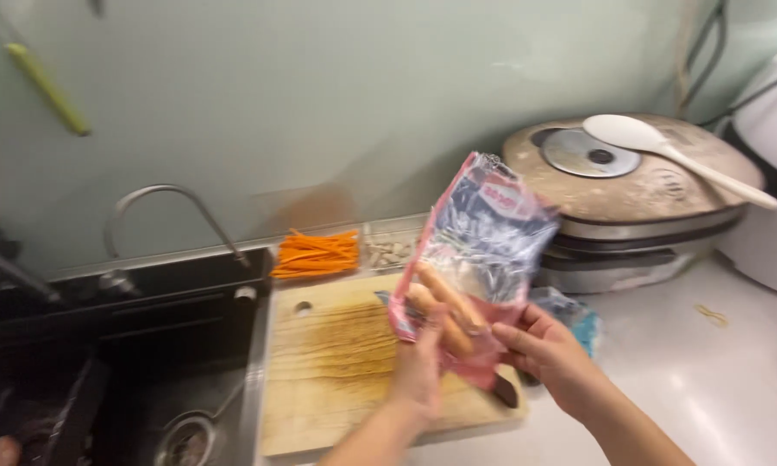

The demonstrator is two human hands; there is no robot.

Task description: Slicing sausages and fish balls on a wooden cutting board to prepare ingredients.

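Pink sausage packet (479, 250) stood above the cutting board (336, 362), long axis tilted up-right; we gripped its lower end, left hand (421, 367) and right hand (544, 349) both closed on it.

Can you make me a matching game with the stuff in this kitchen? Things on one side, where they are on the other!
Things:
1. white spoon
2. carrot strips
3. sausage packet
4. tap

Places:
A. over the sink
B. held in both hands, left hand and right hand
C. on the cooker lid
D. behind the cutting board, by the wall

Pairs: 1-C, 2-D, 3-B, 4-A
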